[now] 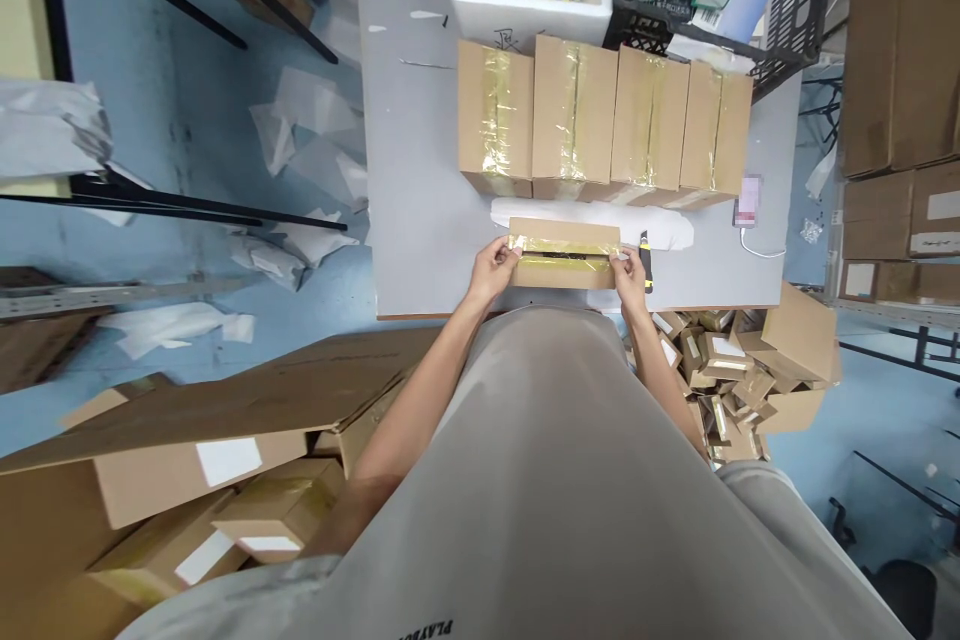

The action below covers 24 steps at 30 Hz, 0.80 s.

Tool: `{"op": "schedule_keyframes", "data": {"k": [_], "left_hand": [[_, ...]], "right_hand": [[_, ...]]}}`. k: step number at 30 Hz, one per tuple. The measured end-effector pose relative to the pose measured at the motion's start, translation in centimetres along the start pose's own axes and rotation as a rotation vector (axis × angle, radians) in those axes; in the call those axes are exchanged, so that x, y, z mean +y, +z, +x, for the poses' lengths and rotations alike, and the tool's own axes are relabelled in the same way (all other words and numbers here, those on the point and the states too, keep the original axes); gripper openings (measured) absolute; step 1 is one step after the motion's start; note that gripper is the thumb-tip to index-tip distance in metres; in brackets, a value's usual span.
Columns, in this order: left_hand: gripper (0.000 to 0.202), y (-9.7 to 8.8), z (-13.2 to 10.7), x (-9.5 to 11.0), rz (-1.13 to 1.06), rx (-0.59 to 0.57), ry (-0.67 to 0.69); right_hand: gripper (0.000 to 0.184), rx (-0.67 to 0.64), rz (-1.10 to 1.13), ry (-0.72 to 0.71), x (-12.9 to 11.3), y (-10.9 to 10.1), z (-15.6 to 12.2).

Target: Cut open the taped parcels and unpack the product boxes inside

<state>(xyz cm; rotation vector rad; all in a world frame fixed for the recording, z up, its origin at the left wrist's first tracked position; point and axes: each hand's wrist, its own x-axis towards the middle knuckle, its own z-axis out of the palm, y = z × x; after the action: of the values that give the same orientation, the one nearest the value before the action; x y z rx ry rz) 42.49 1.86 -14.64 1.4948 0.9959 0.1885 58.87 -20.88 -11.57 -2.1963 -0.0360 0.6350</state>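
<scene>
A small cardboard box (562, 277) lies at the table's near edge, with yellowish tape along its top and a dark gap running between the taped flaps. My left hand (493, 270) pinches the box's left end, fingers at the tape. At the other end, my right hand (628, 277) grips the right side of the same box. A utility knife (646, 263) with a yellow and black handle lies just beyond my right hand. Behind the box, a white plastic bag or sheet (667, 232) is spread flat. What the box contains cannot be made out.
Several taped cartons (495, 110) stand in a row across the table (412, 240). Behind them are a white foam bin (529, 18) and a black crate (787, 20). A phone (748, 200) with a cable lies right. Large open cartons (802, 330) flank me on the floor.
</scene>
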Motion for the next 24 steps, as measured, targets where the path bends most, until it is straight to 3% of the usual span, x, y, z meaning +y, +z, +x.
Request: {"op": "schedule_keyframes", "data": {"k": [4,7,10,13,16,19,21,24], "left_hand": [[0.036,0.0,-0.1,-0.1,0.027,-0.081,0.047],[0.053,-0.3,-0.6,0.1,0.085,-0.182,0.126],[0.064,-1.0,-1.9,0.2,0.212,-0.286,0.273],[0.071,-1.5,-3.8,0.1,0.411,-0.318,0.385],[0.067,-1.2,-4.9,0.2,0.577,-0.281,0.442],[0.056,-0.3,-4.4,0.6,0.703,-0.281,0.520],[0.049,0.2,-3.5,1.1,0.784,-0.326,0.558],[0.042,0.7,-2.1,1.9,0.873,-0.375,0.567]], "right_hand": [[0.070,-0.009,-0.045,-0.142,-1.2,0.0,-0.7],[0.074,-0.012,-0.089,-0.165,-2.3,-0.5,-0.4],[0.073,0.020,-0.159,-0.171,-3.6,-0.9,1.2],[0.064,0.073,-0.266,-0.168,-5.0,-0.7,4.2],[0.045,0.093,-0.398,-0.131,-6.4,0.1,7.0],[0.026,0.083,-0.517,-0.138,-7.3,0.9,7.7],[0.023,0.028,-0.585,-0.251,-7.4,1.3,6.6],[0.027,-0.186,-0.708,-0.499,-6.8,1.7,3.5]]}}
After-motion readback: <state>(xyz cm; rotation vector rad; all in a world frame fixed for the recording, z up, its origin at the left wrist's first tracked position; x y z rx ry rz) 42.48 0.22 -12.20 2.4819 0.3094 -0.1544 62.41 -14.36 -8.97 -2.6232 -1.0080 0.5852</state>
